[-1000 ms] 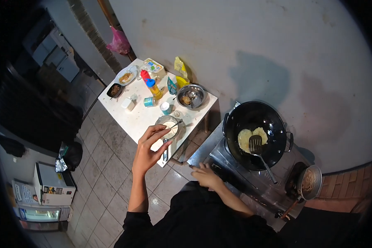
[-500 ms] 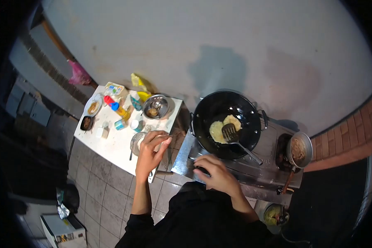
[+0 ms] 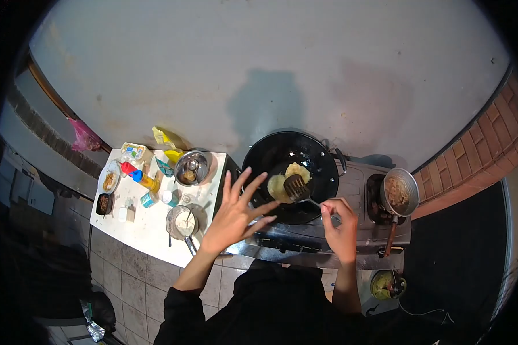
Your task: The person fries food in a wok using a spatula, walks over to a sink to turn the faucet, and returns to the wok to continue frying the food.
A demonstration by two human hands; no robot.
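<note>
A black wok sits on the stove with two pale, flat pieces of frying food inside, partly overlapped by a slotted spatula. The spatula's head rests at the food and its handle slants over the near rim. My right hand has its thumb and fingers closed on the end of that handle. With fingers spread wide, my left hand hovers at the wok's near left side, holding nothing. It hides part of the rim and the wok's left handle.
A pan of browned food sits on the right burner of the stove. On the white table at left are a steel bowl, a strainer or small pan with white contents and bottles. A brick ledge borders the right.
My right hand has moved up and right from the stove's front edge and taken hold of the spatula handle. My left hand has shifted toward the wok and spread its fingers. The view has shifted.
</note>
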